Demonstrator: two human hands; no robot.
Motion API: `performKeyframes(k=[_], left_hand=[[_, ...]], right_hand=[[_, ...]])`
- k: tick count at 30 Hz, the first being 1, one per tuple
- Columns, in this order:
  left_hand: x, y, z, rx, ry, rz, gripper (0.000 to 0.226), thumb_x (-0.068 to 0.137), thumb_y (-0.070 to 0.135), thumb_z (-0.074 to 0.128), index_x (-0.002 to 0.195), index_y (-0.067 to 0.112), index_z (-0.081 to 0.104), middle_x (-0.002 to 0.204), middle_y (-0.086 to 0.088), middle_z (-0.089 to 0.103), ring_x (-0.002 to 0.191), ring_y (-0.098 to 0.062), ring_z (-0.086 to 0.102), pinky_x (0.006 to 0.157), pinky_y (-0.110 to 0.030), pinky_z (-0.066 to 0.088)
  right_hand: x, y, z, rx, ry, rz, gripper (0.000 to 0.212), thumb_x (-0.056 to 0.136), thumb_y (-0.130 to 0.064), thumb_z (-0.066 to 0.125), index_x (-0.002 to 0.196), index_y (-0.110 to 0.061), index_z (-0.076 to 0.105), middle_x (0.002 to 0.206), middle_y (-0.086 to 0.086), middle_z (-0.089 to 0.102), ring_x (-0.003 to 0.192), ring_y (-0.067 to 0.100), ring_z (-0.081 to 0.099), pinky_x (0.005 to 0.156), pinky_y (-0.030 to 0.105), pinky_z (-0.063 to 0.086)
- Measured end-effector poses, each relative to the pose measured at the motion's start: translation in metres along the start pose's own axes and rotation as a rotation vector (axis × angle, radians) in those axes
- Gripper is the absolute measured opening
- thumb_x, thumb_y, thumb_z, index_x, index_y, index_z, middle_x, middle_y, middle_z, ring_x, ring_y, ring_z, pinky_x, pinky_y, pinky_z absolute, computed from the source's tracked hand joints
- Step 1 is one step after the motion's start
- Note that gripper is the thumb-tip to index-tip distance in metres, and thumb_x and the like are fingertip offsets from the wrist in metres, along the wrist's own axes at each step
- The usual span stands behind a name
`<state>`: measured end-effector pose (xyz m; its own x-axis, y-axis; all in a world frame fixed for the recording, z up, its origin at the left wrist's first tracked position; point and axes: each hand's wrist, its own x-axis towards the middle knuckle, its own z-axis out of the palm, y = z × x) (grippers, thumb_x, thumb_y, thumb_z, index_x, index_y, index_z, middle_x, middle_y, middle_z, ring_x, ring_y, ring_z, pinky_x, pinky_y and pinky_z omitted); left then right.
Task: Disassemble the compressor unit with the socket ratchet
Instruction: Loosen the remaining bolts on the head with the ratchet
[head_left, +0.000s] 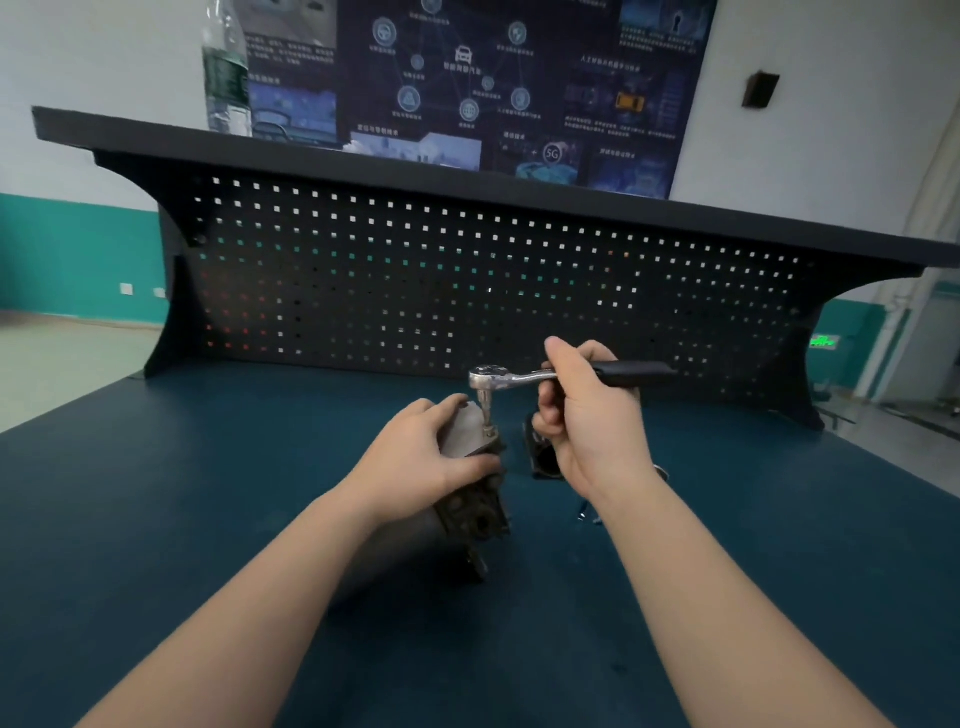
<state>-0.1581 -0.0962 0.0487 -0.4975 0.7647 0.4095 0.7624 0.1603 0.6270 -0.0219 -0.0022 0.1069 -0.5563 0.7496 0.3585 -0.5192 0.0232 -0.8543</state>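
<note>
Both my forearms reach out over the dark blue surface (156, 519). The compressor unit (467, 499) sits pretty much dead center on it, a grimy metal lump, partly under my left arm. My left hand (415, 457) is clamped over its top end, fingers curled round the pale grey housing with the thumb down its near side. My right hand (587, 421) is wrapped round the socket ratchet (524, 376) about mid-shaft, thumb sticking up, the black grip poking out to the right past my knuckles. The ratchet lies roughly level, and its socket points straight down onto the top of the unit, right beside my left fingertips. Just behind my right hand there's some dark part on the surface, mostly hidden, can't tell what it is. A couple of small shiny bits (584, 514) lie by my right wrist. Further back stands the black pegboard (467, 280) with a shelf on top, a water bottle (226, 73) on the shelf, and a dark poster (467, 78) on the wall.
</note>
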Motion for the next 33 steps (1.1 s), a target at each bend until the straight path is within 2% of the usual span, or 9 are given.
performKeyframes(k=[4, 7, 12, 16, 24, 27, 29, 31, 33], left_hand=[[0.018, -0.011, -0.018, -0.077, -0.237, 0.050, 0.080, 0.067, 0.066, 0.069, 0.138, 0.039, 0.044, 0.120, 0.016, 0.054, 0.115, -0.002, 0.051, 0.097, -0.022, 0.040], [0.027, -0.011, -0.029, -0.217, -0.267, 0.147, 0.061, 0.068, 0.072, 0.058, 0.123, 0.048, 0.052, 0.123, 0.024, 0.060, 0.118, 0.006, 0.053, 0.097, -0.011, 0.041], [0.036, -0.009, -0.023, -1.048, -0.213, 0.205, 0.045, 0.076, 0.040, 0.078, 0.117, 0.021, 0.072, 0.117, -0.007, 0.071, 0.110, -0.024, 0.066, 0.094, -0.033, 0.051], [0.039, -0.011, -0.021, -0.988, -0.329, 0.185, 0.048, 0.085, 0.023, 0.071, 0.131, 0.016, 0.058, 0.113, -0.012, 0.073, 0.108, -0.026, 0.068, 0.094, -0.032, 0.053], [0.042, -0.014, -0.018, -0.843, -0.205, 0.149, 0.018, 0.080, 0.022, 0.066, 0.091, 0.023, 0.080, 0.102, -0.005, 0.076, 0.096, -0.015, 0.070, 0.081, -0.024, 0.056], [0.046, -0.014, -0.015, -0.814, -0.144, 0.190, 0.016, 0.073, 0.037, 0.072, 0.082, 0.026, 0.081, 0.092, -0.002, 0.077, 0.085, -0.012, 0.071, 0.075, -0.021, 0.055], [0.047, -0.014, -0.015, -0.814, -0.132, 0.214, 0.014, 0.072, 0.037, 0.074, 0.077, 0.026, 0.080, 0.081, 0.002, 0.077, 0.077, -0.007, 0.070, 0.069, -0.018, 0.053], [0.046, -0.012, -0.015, -0.794, -0.147, 0.259, 0.010, 0.073, 0.032, 0.070, 0.067, 0.027, 0.078, 0.070, 0.008, 0.073, 0.068, -0.001, 0.066, 0.062, -0.014, 0.050], [0.043, -0.011, -0.015, -0.808, -0.172, 0.264, 0.010, 0.075, 0.030, 0.072, 0.072, 0.023, 0.079, 0.072, 0.006, 0.074, 0.069, -0.003, 0.067, 0.063, -0.016, 0.051]], right_hand=[[0.010, 0.006, 0.003, -0.027, -0.018, 0.007, 0.046, 0.093, -0.015, 0.062, 0.054, -0.022, 0.040, 0.050, 0.001, 0.046, 0.041, 0.008, 0.042, 0.038, 0.018, 0.030], [0.027, 0.002, 0.000, -0.004, -0.108, 0.082, 0.046, 0.093, -0.012, 0.061, 0.054, -0.021, 0.038, 0.048, 0.000, 0.043, 0.038, 0.009, 0.035, 0.038, 0.018, 0.025], [0.050, 0.006, 0.001, 0.033, -0.204, 0.158, 0.041, 0.092, -0.014, 0.060, 0.056, -0.022, 0.042, 0.048, 0.000, 0.041, 0.037, 0.008, 0.032, 0.040, 0.019, 0.021], [0.058, 0.010, 0.005, 0.035, -0.213, 0.125, 0.035, 0.088, -0.018, 0.065, 0.059, -0.019, 0.044, 0.047, -0.001, 0.042, 0.035, 0.007, 0.032, 0.038, 0.017, 0.021], [0.045, 0.011, -0.002, -0.086, -0.318, -0.148, 0.038, 0.074, -0.027, 0.078, 0.057, -0.019, 0.045, 0.047, 0.001, 0.045, 0.037, 0.010, 0.037, 0.038, 0.020, 0.029], [0.030, 0.021, 0.005, -0.316, -0.233, -0.564, 0.037, 0.079, -0.028, 0.074, 0.058, -0.015, 0.048, 0.046, 0.000, 0.048, 0.041, 0.008, 0.043, 0.043, 0.019, 0.036], [0.037, 0.021, 0.017, -0.694, -0.197, -0.827, 0.038, 0.085, -0.020, 0.071, 0.063, 0.004, 0.053, 0.041, -0.003, 0.046, 0.042, 0.006, 0.046, 0.046, 0.010, 0.034], [0.041, 0.013, 0.035, -1.125, -0.298, -0.674, 0.038, 0.090, -0.011, 0.066, 0.087, 0.025, 0.058, 0.027, -0.010, 0.039, 0.042, -0.002, 0.050, 0.048, 0.009, 0.038], [0.038, 0.013, 0.032, -1.055, -0.239, -0.890, 0.038, 0.091, -0.011, 0.065, 0.070, 0.018, 0.054, 0.033, -0.008, 0.040, 0.042, 0.004, 0.046, 0.047, 0.011, 0.035]])
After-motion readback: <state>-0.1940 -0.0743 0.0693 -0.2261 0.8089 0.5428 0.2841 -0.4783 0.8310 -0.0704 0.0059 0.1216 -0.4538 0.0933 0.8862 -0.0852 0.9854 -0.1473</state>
